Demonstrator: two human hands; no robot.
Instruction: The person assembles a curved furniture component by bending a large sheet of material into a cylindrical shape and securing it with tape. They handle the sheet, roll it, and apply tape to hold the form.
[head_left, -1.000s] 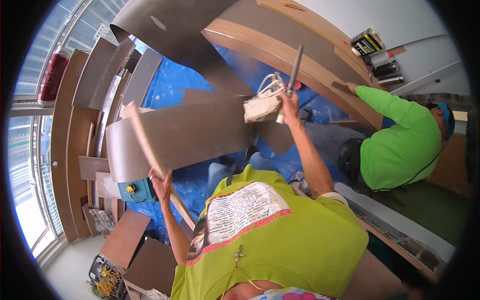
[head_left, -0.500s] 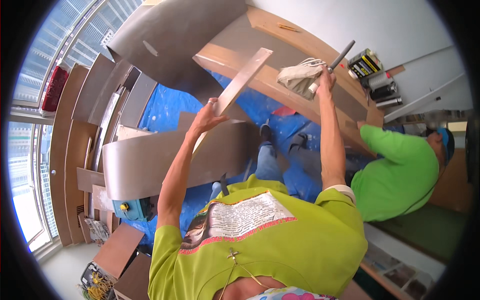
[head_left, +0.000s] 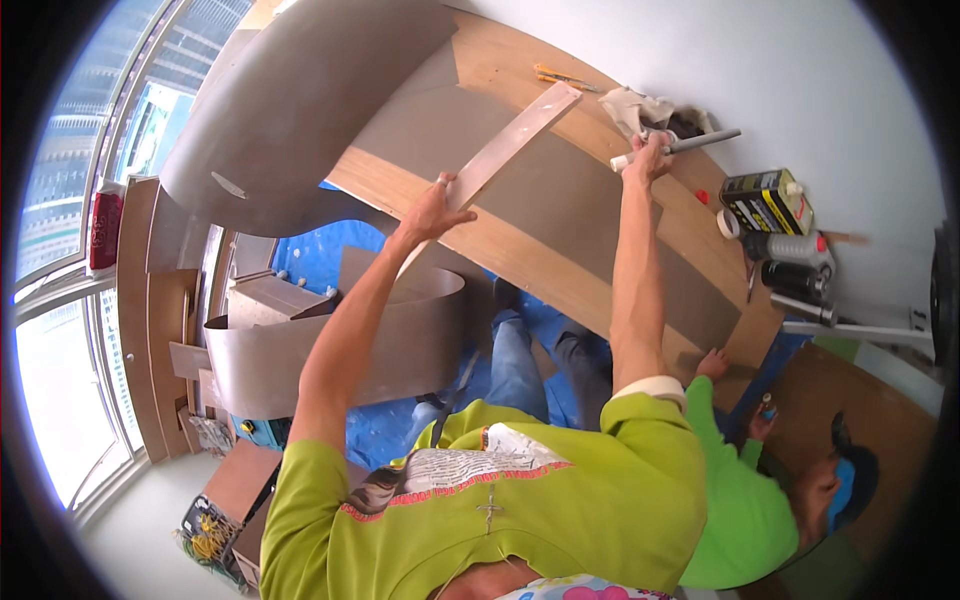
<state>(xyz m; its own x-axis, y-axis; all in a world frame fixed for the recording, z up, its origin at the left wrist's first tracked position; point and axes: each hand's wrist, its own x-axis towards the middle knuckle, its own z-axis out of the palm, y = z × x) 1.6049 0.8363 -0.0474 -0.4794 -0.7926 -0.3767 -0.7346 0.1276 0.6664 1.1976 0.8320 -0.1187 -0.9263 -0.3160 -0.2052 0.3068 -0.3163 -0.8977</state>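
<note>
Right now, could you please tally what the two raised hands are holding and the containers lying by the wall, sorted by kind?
Wooden strips, in the left hand: 1
Grey rod-like tools, in the right hand: 1
Yellow-black cans: 1
White bottles: 1
Total: 4

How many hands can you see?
4. The left hand holds a wooden strip; the right hand grips a grey tool. A co-worker's two hands rest on the board's lower right.
</note>
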